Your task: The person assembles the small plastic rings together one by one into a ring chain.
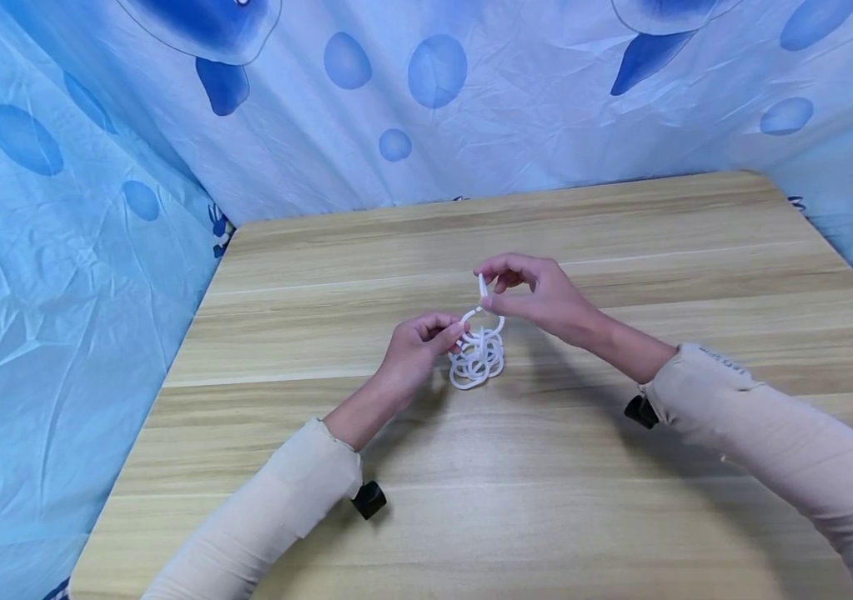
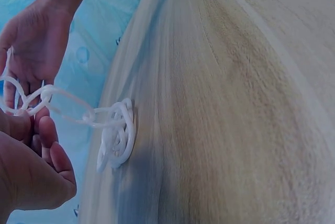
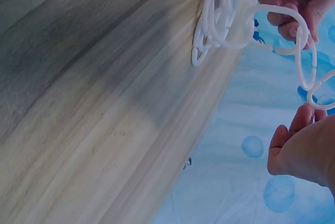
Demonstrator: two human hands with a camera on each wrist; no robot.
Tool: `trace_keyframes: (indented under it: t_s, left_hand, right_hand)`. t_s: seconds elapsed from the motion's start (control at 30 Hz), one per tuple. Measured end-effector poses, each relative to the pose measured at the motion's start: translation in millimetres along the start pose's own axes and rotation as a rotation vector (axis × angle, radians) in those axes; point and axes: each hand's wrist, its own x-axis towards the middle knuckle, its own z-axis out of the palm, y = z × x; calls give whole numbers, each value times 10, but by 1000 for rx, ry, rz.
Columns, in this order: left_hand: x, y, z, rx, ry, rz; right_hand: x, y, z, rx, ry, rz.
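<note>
Several white plastic rings, linked into a chain, are gathered in a loose heap (image 1: 477, 360) on the table, and the upper links rise from it toward both hands. My left hand (image 1: 420, 343) pinches a link of the raised part between thumb and fingers, just left of the heap. Higher up and to the right, my right hand (image 1: 542, 292) holds the end ring (image 1: 483, 286) between thumb and fingertips. In the right wrist view a hanging ring (image 3: 306, 59) with a small gap in its side links the two hands' rings. The left wrist view shows the links stretching down to the heap (image 2: 119, 132).
The wood-grain table (image 1: 584, 500) spreads out around both hands. A blue patterned curtain (image 1: 501, 100) hangs behind it and down the left and right sides. A small black device (image 1: 369, 499) sits below the left cuff, another (image 1: 641, 412) below the right cuff.
</note>
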Motion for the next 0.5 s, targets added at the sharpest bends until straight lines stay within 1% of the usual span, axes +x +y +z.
trace_keyframes:
  t_s: [0.17,0.3,0.5]
  left_hand:
    - [-8,-3,-2,11,-21,-1]
    - [-6,-15,-3,23,-30,0]
    - [-3,-29,-8,38,-44,-7]
  right_hand:
    - [-3,10,52,-21,-26,-27]
    - [-6,16,86,-27,-46,-26]
    - [1,40,107,-81,-54,-48]
